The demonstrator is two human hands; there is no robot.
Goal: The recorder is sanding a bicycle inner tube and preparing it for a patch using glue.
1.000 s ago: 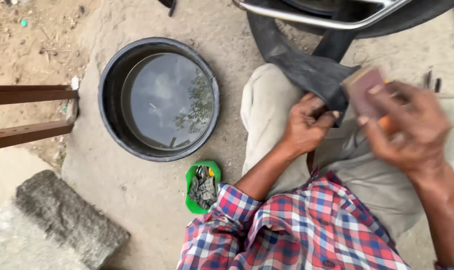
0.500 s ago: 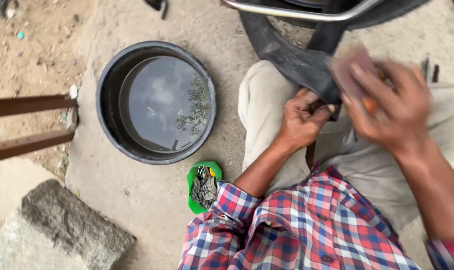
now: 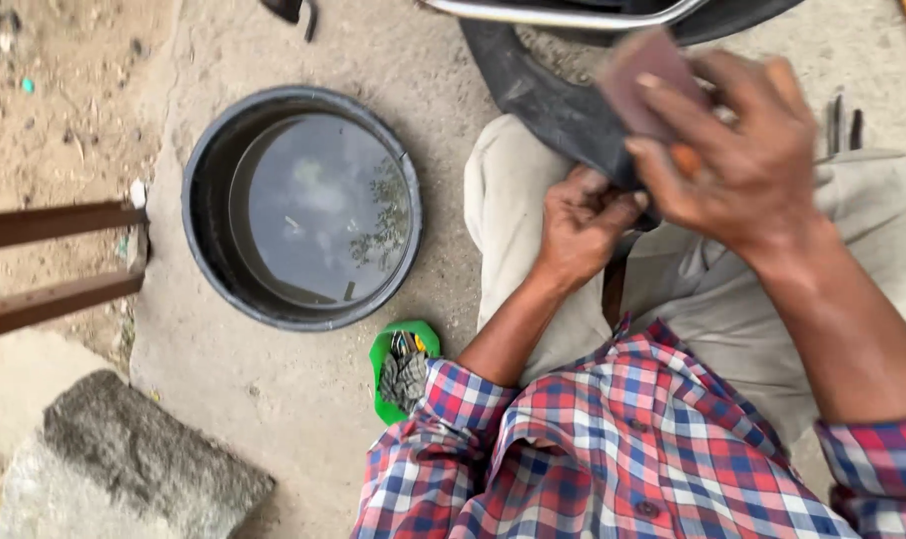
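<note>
The right hand grips a flat reddish-brown rubbing block, fingers curled over its top edge, and presses it against the black rubber inner tube that drapes over the person's left knee. The left hand is clenched on the same tube just below the block, pinching a fold of the rubber against the beige trousers. The tube runs up from the lap toward a wheel with a shiny metal rim at the top edge. Both forearms come out of rolled sleeves of a red, blue and white checked shirt. Beside the left elbow a small green dish lies on the concrete, holding dark scraps. Farther left stands a round black basin with still water in it. At the far left two brown wooden bars jut in, and a rough grey stone block sits in the lower left corner
</note>
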